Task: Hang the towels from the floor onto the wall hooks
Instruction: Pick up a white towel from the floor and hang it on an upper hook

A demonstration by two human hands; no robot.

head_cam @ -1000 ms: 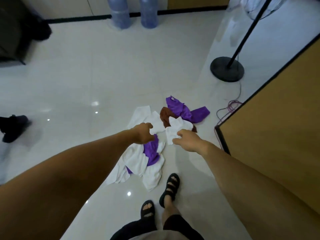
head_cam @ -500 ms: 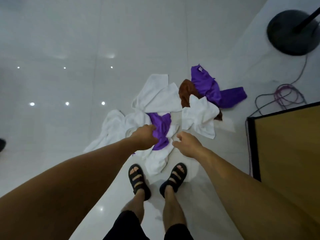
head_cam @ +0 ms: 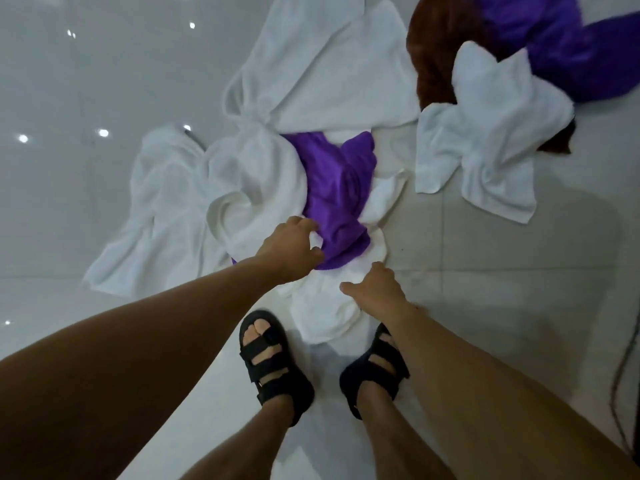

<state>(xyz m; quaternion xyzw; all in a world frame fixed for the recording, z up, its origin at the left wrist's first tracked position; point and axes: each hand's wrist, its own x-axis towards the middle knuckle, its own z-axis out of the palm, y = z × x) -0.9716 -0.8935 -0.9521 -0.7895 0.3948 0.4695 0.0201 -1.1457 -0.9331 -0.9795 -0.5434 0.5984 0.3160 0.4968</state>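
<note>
Several towels lie in a heap on the white tiled floor. A purple towel (head_cam: 337,188) lies over a long crumpled white towel (head_cam: 249,188). My left hand (head_cam: 291,245) reaches down to the purple towel's near edge, finger and thumb curled at the cloth. My right hand (head_cam: 375,294) rests on the white towel's near end (head_cam: 322,313), thumb spread and fingers bent down, their tips hidden. A smaller white towel (head_cam: 485,133) lies to the right, over a brown towel (head_cam: 436,46) and a second purple towel (head_cam: 568,46). No wall hooks are in view.
My feet in black sandals (head_cam: 273,365) stand just behind the heap, the right sandal (head_cam: 375,368) partly under my forearm. A dark cable (head_cam: 623,375) runs along the right edge. Bare glossy floor (head_cam: 69,81) stretches to the left.
I have bent down much closer to the heap. Both hands dropped from above the towels onto them, the left to the purple towel's edge, the right onto the white towel.
</note>
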